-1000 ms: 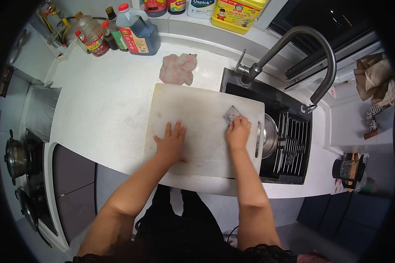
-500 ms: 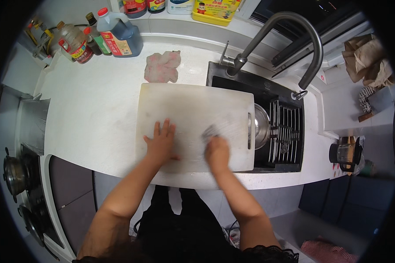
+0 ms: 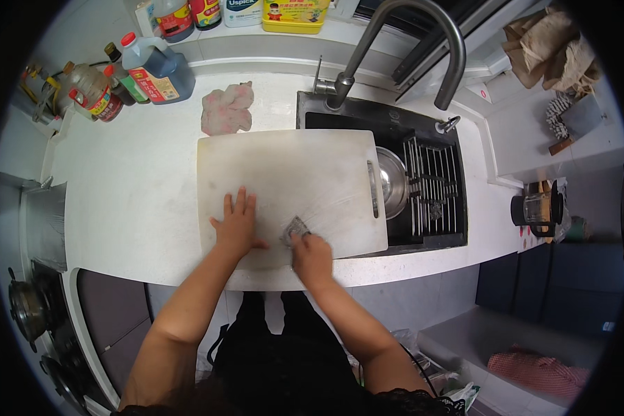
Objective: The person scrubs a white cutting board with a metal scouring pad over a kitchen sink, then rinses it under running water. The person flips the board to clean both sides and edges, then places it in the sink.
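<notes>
Across the white counter (image 3: 132,194) and part of the black sink (image 3: 402,118), had the pale cutting board (image 3: 291,166) flat. Rested the left hand (image 3: 236,225) open upon it; gripped a grey scrubbing pad (image 3: 297,225) in the right hand (image 3: 313,261), against the board. Judged the board stiff, fairly heavy, perhaps slippery, best lifted by its handle slot (image 3: 374,190), and the pad light and pliable.

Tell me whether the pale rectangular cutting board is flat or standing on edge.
Flat: the cutting board shows its broad face upward, with the left hand spread on it, its slotted end over the black rectangular sink.
</notes>
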`<control>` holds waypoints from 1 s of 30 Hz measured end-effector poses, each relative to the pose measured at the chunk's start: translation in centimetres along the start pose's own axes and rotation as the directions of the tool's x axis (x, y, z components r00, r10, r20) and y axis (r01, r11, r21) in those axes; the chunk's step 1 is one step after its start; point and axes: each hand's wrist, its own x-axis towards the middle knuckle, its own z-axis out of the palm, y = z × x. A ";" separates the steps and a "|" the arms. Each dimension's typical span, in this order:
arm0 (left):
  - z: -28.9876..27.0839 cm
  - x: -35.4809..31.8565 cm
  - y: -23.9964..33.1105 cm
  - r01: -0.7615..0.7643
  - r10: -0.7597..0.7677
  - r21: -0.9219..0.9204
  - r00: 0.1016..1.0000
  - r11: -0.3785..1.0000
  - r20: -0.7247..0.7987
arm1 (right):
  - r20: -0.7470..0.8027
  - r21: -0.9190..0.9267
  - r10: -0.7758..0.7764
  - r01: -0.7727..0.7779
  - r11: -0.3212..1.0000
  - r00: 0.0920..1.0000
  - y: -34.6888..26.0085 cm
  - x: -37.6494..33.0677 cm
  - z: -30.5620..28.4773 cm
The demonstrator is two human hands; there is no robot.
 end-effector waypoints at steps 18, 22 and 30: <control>1.0 0.0 -0.8 -0.086 0.087 0.011 0.995 0.996 -0.059 | -0.313 -0.224 0.394 -0.471 0.853 0.864 8.6 -3.5 -5.8; 0.5 -0.1 -0.8 -0.080 0.080 0.037 0.997 0.996 -0.009 | -0.343 -0.162 0.300 -0.371 0.915 0.890 4.2 -2.5 -3.8; 3.3 -1.4 -7.2 -0.280 0.300 0.147 0.943 0.949 -0.141 | -0.064 -0.197 0.168 -0.178 0.964 0.984 -0.4 -1.5 -1.9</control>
